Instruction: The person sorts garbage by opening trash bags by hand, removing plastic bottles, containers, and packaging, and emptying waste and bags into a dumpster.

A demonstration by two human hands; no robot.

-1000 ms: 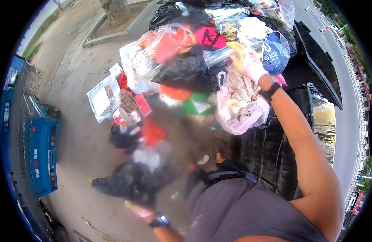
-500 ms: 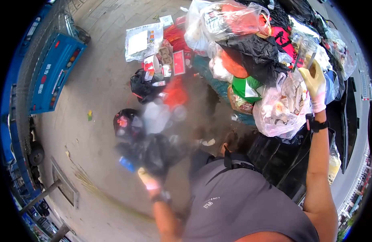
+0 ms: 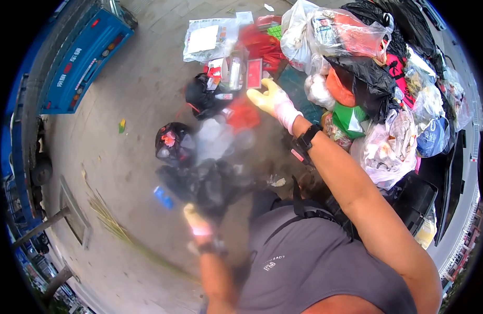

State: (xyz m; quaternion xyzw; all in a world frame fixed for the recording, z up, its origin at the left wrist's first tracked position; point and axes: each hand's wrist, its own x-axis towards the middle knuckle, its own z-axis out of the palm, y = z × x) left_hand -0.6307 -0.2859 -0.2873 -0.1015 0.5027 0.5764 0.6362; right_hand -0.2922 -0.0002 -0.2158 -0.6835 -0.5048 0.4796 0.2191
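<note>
My right hand (image 3: 275, 102), in a pale glove with a pink cuff, reaches over the sorted pile with thumb and fingers apart, holding nothing. Just beyond its fingertips lie a red flat card or box (image 3: 254, 74) and a clear plastic cup (image 3: 235, 73). My left hand (image 3: 198, 220), gloved alike, is low at the front, close to a blurred black plastic bag (image 3: 210, 183). Its fingers are smeared, so whether they grip the bag's edge is unclear. A small blue item (image 3: 163, 198) lies left of it.
A heap of filled bags (image 3: 385, 149) rises on the right over a black bin (image 3: 408, 201). Red plastic (image 3: 259, 47) and a clear bag with white paper (image 3: 203, 39) lie at the back. A blue truck (image 3: 89, 57) stands left; a dry palm frond (image 3: 113, 225) lies on the ground.
My right hand has swung left from the bag heap, where it held a clear plastic cup, and is now without it. A clear cup now lies beside the red card. My left hand stays low.
</note>
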